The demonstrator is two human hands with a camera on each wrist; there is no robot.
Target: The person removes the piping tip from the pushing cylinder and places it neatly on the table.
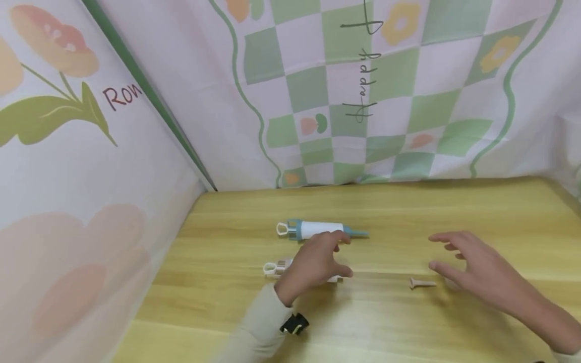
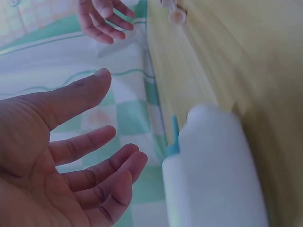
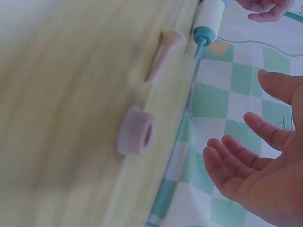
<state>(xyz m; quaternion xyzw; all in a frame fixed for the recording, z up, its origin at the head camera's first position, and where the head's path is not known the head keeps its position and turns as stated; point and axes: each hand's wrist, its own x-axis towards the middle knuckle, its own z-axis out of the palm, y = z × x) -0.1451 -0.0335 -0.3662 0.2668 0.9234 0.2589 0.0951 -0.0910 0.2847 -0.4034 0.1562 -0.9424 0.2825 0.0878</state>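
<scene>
My left hand point(image 1: 315, 259), fingers spread and slightly bent, hovers over a white decorating syringe point(image 1: 270, 269) with a loop handle, hiding much of its barrel. Just beyond lies a teal-and-white syringe point(image 1: 320, 230) with a narrow teal tip; the left wrist view shows the white barrel point(image 2: 220, 165) close to that hand. Toward the right, my right hand point(image 1: 476, 267) is held above the table with its fingers apart, holding nothing. A small pinkish nozzle point(image 1: 422, 284) lies near its thumb. Beside that nozzle, a pink ring-shaped cap point(image 3: 137, 131) sits on the table, mostly covered by the hand in the head view.
The wooden table point(image 1: 227, 222) ends at the back against a checkered cloth point(image 1: 349, 126). A flower-printed cloth point(image 1: 91, 176) hangs along the left side. A black strap device point(image 1: 295, 323) is on the left wrist.
</scene>
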